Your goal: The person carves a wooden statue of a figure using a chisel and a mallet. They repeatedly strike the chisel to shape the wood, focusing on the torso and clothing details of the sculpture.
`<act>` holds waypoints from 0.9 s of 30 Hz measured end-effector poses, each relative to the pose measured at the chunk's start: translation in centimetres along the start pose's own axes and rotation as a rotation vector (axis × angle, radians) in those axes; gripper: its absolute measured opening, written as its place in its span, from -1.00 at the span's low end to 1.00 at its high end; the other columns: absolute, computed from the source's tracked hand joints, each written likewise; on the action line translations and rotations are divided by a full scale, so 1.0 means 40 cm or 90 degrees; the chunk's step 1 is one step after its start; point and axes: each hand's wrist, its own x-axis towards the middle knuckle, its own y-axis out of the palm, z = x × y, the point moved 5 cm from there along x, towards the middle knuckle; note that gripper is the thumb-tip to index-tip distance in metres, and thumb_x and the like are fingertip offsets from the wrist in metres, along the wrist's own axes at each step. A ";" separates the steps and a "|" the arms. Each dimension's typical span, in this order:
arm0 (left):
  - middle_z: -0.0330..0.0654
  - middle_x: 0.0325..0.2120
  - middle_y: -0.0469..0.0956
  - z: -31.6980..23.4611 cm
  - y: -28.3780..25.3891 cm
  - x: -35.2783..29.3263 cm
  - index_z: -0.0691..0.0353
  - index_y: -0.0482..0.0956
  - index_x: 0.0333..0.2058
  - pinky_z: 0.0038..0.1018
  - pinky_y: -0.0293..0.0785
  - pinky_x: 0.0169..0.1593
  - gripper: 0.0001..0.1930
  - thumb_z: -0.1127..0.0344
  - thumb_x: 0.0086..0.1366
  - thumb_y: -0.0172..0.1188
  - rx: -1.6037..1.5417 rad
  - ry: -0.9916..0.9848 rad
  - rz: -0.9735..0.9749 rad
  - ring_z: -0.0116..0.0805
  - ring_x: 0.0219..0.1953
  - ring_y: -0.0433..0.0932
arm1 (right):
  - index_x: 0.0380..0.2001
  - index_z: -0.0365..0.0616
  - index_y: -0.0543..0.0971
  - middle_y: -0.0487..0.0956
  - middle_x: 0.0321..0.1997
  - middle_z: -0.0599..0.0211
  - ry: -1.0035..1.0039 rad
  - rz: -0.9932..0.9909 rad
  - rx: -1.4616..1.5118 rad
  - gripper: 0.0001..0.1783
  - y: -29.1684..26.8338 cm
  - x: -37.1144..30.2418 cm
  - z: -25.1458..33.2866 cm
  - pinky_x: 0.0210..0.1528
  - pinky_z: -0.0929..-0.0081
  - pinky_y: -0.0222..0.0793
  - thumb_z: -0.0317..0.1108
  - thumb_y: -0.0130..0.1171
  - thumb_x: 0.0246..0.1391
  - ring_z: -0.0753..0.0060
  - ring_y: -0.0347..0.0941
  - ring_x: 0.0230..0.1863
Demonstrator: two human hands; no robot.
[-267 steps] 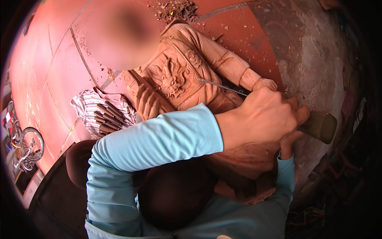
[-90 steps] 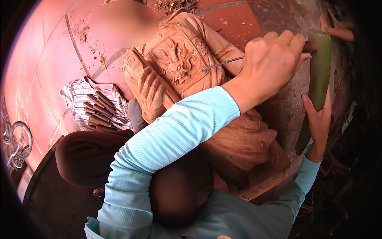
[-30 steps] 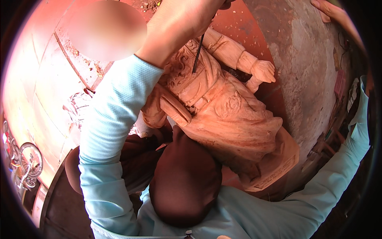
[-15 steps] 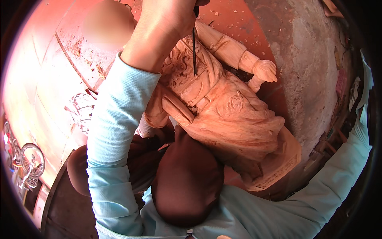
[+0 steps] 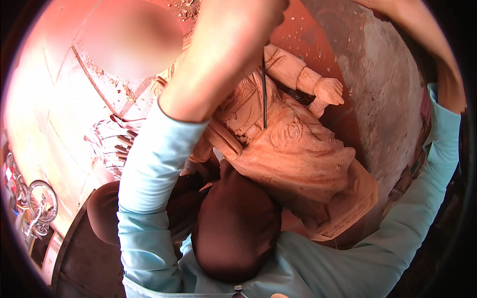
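A carved wooden statue (image 5: 308,154) of a robed figure lies slanting across the middle, its carved hand (image 5: 329,91) toward the right. Above its chest my left hand (image 5: 243,30) is closed around the upper end of a thin dark carving chisel (image 5: 264,94). The chisel's shaft points down, with its tip at the figure's waist; whether it touches the wood is hard to tell. At the top right edge my right hand (image 5: 390,9) is raised away from the statue. The frame cuts off its fingers, so what it holds is hidden.
Several slim tools (image 5: 124,146) lie on a striped cloth (image 5: 102,141) at the left. Wood chips (image 5: 186,7) are scattered on the red floor. My dark-clothed knee (image 5: 236,228) is close to the statue's near side. A bicycle (image 5: 42,201) stands at the far left.
My left hand has moved right and nearer, bringing the chisel tip from the figure's chest to its waist. My right forearm has swung in, and that hand now shows at the top right.
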 end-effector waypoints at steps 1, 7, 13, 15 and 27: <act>-0.14 -0.54 0.39 -0.039 0.074 -0.034 0.27 0.41 -0.34 -0.42 0.32 -0.58 -0.90 0.41 0.17 0.03 0.201 0.191 0.073 -0.24 -0.59 0.39 | 0.16 -0.23 0.30 0.46 -0.21 0.32 0.021 -0.053 -0.041 -0.36 -0.018 -0.065 -0.021 -0.23 0.56 0.31 -0.50 0.22 -0.05 0.56 0.34 -0.27; -0.37 -0.52 0.41 -0.014 0.257 -0.311 0.06 0.48 -0.40 -0.52 0.35 -0.56 -0.79 0.19 -0.07 0.12 0.474 0.561 0.232 -0.43 -0.44 0.46 | 0.06 -0.21 0.34 0.45 -0.40 0.49 0.421 -0.235 0.439 -0.51 0.130 -0.339 -0.098 -0.45 0.71 0.21 -0.41 0.18 0.04 0.72 0.29 -0.48; -0.30 -0.55 0.44 0.097 0.299 -0.298 0.16 0.47 -0.43 -0.46 0.39 -0.59 -0.69 0.00 0.11 0.13 0.441 0.440 0.373 -0.36 -0.55 0.52 | 0.07 -0.23 0.28 0.46 -0.25 0.32 0.574 -0.255 0.642 -0.48 0.285 -0.628 -0.107 -0.42 0.63 0.29 -0.46 0.16 0.02 0.62 0.35 -0.45; -0.28 -0.55 0.44 0.105 0.297 -0.291 0.16 0.46 -0.45 -0.44 0.40 -0.59 -0.66 -0.03 0.13 0.12 0.453 0.426 0.375 -0.33 -0.56 0.53 | 0.08 -0.23 0.26 0.45 -0.27 0.32 0.626 -0.253 0.635 -0.48 0.320 -0.663 -0.085 -0.43 0.64 0.29 -0.47 0.14 0.03 0.62 0.34 -0.47; -0.25 -0.56 0.45 0.108 0.298 -0.272 0.19 0.45 -0.48 -0.38 0.39 -0.59 -0.63 -0.06 0.15 0.12 0.427 0.419 0.323 -0.24 -0.57 0.54 | 0.05 -0.19 0.26 0.41 -0.34 0.31 0.693 -0.325 0.623 -0.53 0.346 -0.735 -0.043 -0.47 0.61 0.28 -0.47 0.11 0.07 0.56 0.32 -0.52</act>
